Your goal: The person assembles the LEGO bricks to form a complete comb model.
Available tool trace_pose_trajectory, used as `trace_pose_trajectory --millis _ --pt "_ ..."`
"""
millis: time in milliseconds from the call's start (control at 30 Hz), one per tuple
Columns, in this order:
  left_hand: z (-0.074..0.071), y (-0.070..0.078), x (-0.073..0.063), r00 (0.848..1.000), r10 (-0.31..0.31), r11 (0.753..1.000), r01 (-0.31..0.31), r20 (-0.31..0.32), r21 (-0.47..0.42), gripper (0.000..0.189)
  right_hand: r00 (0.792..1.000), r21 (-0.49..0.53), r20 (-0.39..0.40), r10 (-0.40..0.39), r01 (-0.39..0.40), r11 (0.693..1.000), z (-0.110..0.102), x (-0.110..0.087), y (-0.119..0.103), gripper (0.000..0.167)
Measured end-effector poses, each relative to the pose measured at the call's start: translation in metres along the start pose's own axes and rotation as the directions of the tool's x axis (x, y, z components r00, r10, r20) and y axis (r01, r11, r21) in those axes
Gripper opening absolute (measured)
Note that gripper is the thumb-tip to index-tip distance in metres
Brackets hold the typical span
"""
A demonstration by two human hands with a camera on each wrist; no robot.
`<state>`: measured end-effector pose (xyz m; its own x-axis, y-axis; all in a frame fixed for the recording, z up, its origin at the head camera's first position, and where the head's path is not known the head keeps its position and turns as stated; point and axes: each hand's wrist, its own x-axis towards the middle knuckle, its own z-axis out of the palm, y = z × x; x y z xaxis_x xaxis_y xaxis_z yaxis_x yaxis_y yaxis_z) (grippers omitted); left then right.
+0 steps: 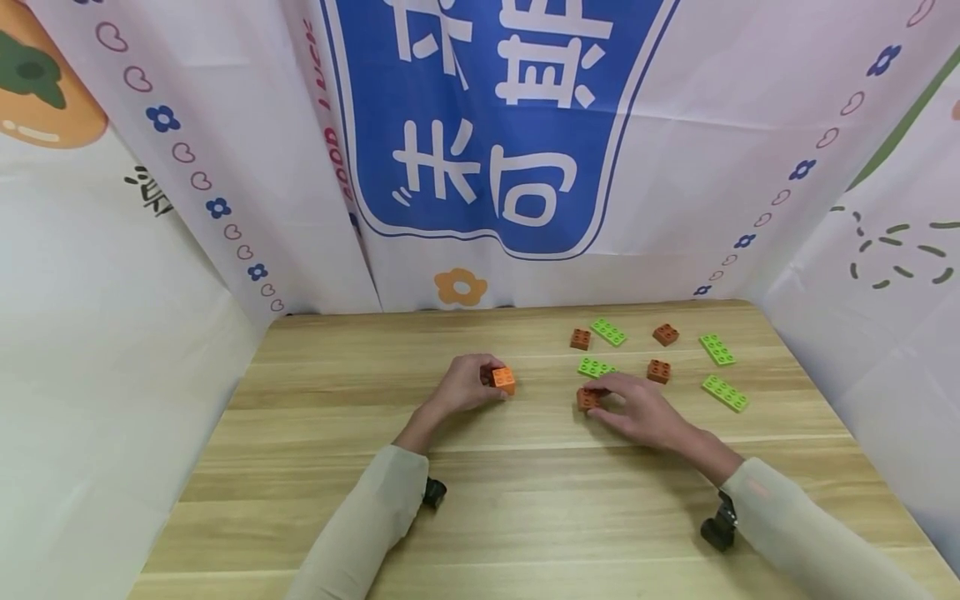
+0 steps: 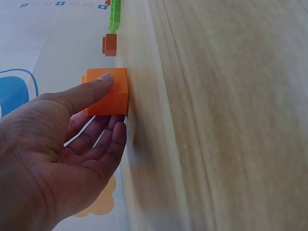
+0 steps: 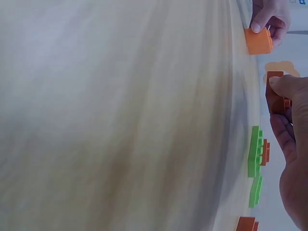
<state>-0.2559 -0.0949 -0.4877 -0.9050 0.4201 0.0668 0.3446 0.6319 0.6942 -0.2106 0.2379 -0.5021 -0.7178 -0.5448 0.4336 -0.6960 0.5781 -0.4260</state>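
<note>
Left of the table's middle, my left hand [image 1: 467, 383] grips an orange toy building brick [image 1: 503, 381] with studs on top. The thumb lies across the near face of that brick in the left wrist view; the other fingers are partly hidden behind it. Whether its base touches the wood cannot be told. My right hand [image 1: 641, 408] pinches a brown studded brick [image 1: 588, 400] between thumb and fingers. In the right wrist view this brown brick [image 3: 275, 92] hangs above the tabletop. Just beyond the right hand lies a light green brick [image 1: 596, 367], partly covered by the fingers.
More brown bricks, one at the back left of the group [image 1: 581, 338], one at the back [image 1: 665, 334] and one nearer [image 1: 659, 371], lie on the wooden table [image 1: 337, 400]. Green bricks [image 1: 608, 332] lie among them and to the right [image 1: 724, 392]. A printed curtain [image 1: 675, 192] hangs behind.
</note>
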Motion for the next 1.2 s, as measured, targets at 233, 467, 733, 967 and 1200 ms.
trace_pose_trajectory --millis 233,467,733,967,1200 --pt "0.0 0.001 0.001 1.0 -0.006 1.0 0.007 0.003 -0.012 0.036 1.0 0.001 0.002 0.0 0.0 1.0 0.004 0.014 -0.006 0.04" --pt "0.0 0.001 0.002 1.0 -0.013 0.999 0.013 0.011 -0.037 0.035 1.0 0.061 0.014 -0.005 0.004 0.998 0.014 0.026 -0.012 0.039" --pt "-0.002 0.002 0.003 0.999 -0.046 0.998 0.046 0.004 -0.04 0.037 1.0 0.087 0.003 0.026 -0.026 0.996 0.026 0.041 -0.021 0.04" --pt "-0.001 0.001 0.003 0.999 -0.051 0.998 0.052 0.01 -0.04 0.036 0.999 0.123 -0.007 0.054 -0.052 0.991 0.034 0.053 -0.024 0.041" --pt "-0.001 0.001 0.004 0.999 -0.041 0.999 0.041 0.012 -0.036 0.036 0.996 0.15 -0.036 0.079 -0.073 0.986 0.041 0.065 -0.023 0.04"
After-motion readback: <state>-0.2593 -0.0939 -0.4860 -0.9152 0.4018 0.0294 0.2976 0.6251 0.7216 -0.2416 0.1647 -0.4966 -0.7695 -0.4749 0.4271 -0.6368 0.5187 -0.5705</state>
